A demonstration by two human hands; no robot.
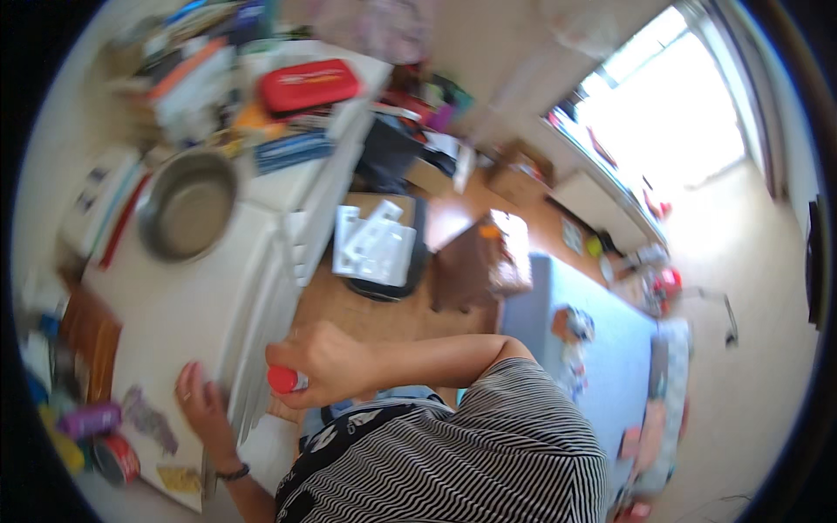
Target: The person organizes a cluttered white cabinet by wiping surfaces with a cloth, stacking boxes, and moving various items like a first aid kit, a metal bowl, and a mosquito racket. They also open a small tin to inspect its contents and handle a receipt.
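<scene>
My right hand (318, 362) is closed around a small red-capped container (283, 379). A bit of its whitish body shows under the cap, and my fingers hide the rest. It is held in front of my body, just off the edge of the white cabinet top (174, 322). To the left, my left hand (202, 403) lies open at the near part of that top, its fingers stretched out with nothing in them. A dark wristband is on that wrist. Whether the fingers touch the surface I cannot tell.
A metal basin (188, 205) stands farther along the cabinet, with a red case (309, 85) beyond it. A purple bottle (91, 420) and a red can (116, 459) are at the left. White packets (375, 244) lie on a dark seat. A bed (575, 349) is at right.
</scene>
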